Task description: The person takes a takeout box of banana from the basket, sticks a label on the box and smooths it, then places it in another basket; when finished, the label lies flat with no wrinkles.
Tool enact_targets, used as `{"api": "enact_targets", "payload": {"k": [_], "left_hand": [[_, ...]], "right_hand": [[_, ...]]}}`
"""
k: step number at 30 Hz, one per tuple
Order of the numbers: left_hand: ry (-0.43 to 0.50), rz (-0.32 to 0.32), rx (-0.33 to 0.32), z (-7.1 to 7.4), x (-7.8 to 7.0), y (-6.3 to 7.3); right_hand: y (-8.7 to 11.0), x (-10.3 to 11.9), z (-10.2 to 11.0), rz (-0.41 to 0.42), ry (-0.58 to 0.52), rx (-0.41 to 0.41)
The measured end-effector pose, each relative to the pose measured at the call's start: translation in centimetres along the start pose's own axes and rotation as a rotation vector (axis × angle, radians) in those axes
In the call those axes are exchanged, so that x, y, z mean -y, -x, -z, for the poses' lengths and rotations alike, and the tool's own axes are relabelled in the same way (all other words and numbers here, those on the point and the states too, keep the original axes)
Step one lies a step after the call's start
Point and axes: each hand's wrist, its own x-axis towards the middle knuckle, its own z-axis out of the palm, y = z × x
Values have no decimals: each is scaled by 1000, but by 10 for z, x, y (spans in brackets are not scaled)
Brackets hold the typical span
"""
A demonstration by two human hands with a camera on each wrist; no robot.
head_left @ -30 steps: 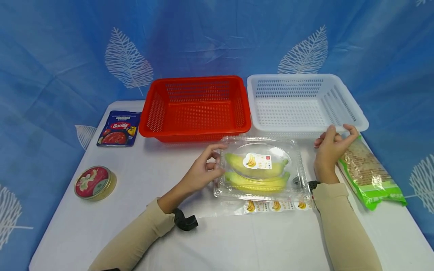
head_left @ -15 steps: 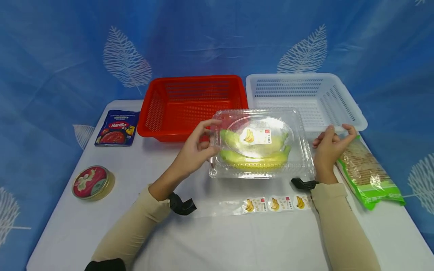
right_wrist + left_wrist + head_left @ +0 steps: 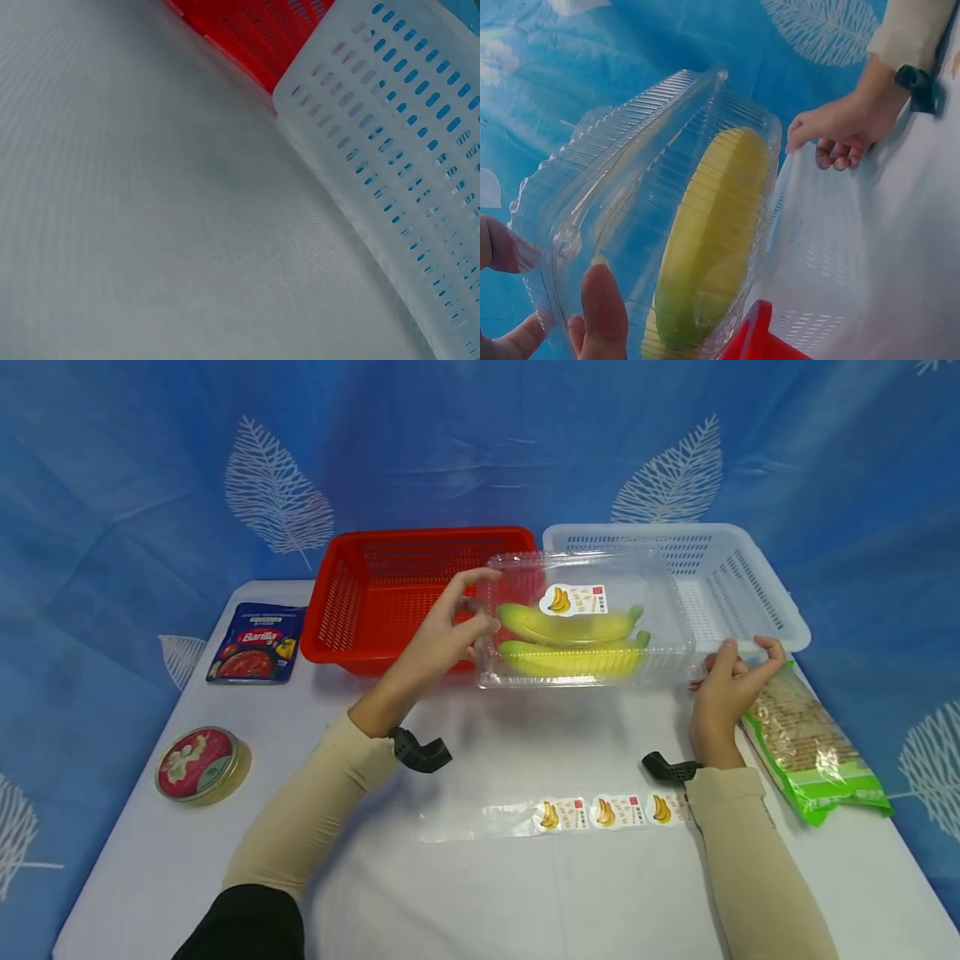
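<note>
My left hand [image 3: 450,622] grips the left end of a clear plastic clamshell box [image 3: 667,602], thumb on the near side. Two yellow-green bananas [image 3: 577,658] lie inside, and a banana sticker [image 3: 573,600] is on the lid. The box hangs above the table, overlapping the front of both baskets in the head view. In the left wrist view, the box [image 3: 637,180] is tilted, with a banana [image 3: 712,232] against its wall. My right hand [image 3: 723,693] holds the front rim of the white basket [image 3: 780,610] near its right corner, fingers curled below the rim.
A red basket [image 3: 337,652] stands left of the white one. Farther left lie a blue Barilla pouch [image 3: 255,643] and a round tin [image 3: 202,764]. A green-and-brown bag [image 3: 817,743] is at right. A sticker strip [image 3: 592,812] lies in front.
My left hand has lifted the clamshell box off the table and carried it away from me, up toward the baskets. The right hand has stayed at the white basket's rim.
</note>
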Motion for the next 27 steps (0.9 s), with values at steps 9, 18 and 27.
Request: {"api": "enact_targets", "payload": {"k": [9,18,27], "left_hand": [[-16,13,-35,-7,0,-38],[66,77,-15,-20,1,-74],[45,164,40,-39,2,-105]], "right_hand": [[3,1,-1,11,-30,28],[1,2,0,7,-24,24],[3,2,-1,9,-16,27]]}}
